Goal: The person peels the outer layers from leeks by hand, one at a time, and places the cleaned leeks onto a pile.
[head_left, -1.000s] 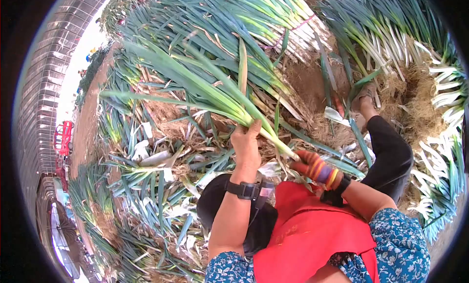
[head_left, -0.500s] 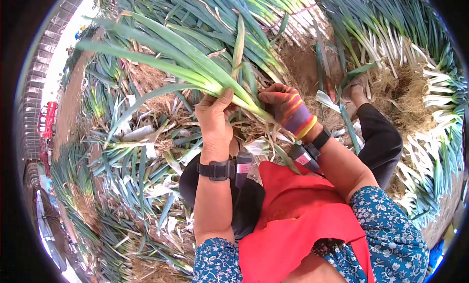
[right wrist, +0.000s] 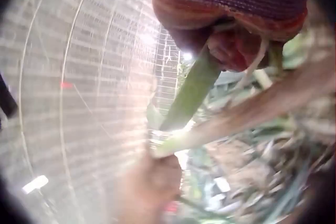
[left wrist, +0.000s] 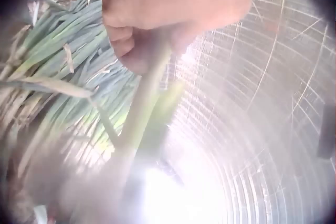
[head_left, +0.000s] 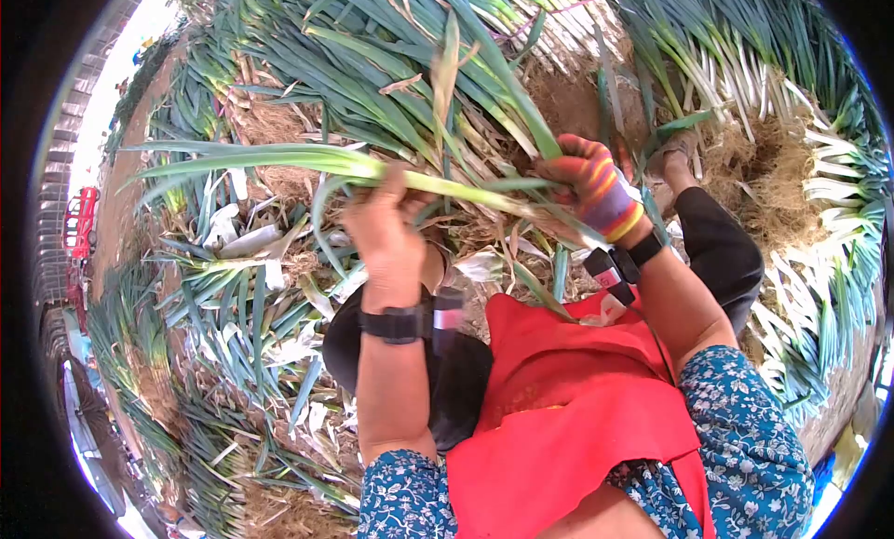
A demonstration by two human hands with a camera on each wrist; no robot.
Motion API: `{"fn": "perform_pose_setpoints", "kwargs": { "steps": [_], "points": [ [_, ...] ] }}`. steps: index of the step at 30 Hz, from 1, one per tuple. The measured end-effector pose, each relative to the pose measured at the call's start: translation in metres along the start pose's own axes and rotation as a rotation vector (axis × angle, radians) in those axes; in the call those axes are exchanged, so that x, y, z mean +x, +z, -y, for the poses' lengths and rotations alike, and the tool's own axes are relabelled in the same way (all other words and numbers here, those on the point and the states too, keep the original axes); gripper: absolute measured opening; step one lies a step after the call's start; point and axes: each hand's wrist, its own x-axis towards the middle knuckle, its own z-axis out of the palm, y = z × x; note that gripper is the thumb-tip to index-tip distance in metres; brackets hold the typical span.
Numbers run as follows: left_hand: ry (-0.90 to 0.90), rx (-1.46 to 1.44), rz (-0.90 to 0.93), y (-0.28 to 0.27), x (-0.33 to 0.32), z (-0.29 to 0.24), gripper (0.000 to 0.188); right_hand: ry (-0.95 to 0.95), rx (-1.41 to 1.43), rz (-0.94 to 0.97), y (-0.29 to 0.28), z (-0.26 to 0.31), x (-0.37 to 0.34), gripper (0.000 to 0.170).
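My bare left hand (head_left: 384,236) grips a green onion (head_left: 442,185) around its stalk, with the leaves fanning out to the left and the root end toward the right. In the left wrist view the fingers (left wrist: 123,40) curl round the pale stalk (left wrist: 137,111). My right hand (head_left: 596,187), in a striped orange, yellow and purple glove, is just beyond the root end. It pinches a green leaf (right wrist: 193,91) in its curled fingers, seen in the right wrist view. Past the glove, the brownish root end of the stalk (right wrist: 252,100) slants across that view.
Piled green onions (head_left: 372,83) lie ahead, with a tied bundle (head_left: 582,27) behind them. More onions with shaggy roots (head_left: 782,167) line the right side. Stripped leaves and husks (head_left: 251,306) litter the ground at left. A red apron (head_left: 568,399) covers the lap.
My right hand has moved from the root end up and to the right, drawing a leaf off the stalk. My left hand has shifted left, and the green onion now lies nearly level.
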Motion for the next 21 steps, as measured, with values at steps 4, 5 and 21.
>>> {"fn": "perform_pose_setpoints", "kwargs": {
  "steps": [4,5,21],
  "points": [
    [0.140,-0.103,-0.029,-0.034,0.021,-0.027,0.020,0.379,-0.564,0.032,-0.031,-0.046,-0.090,0.028],
    [0.155,-0.068,-0.030,-0.039,0.021,-0.030,0.020,0.489,-0.820,0.315,-0.041,-0.079,-0.120,0.032],
    [0.296,-0.009,-0.109,-0.033,-0.025,-0.013,0.025,0.407,-0.277,0.776,0.088,-0.045,-0.161,0.067]
  ]
}}
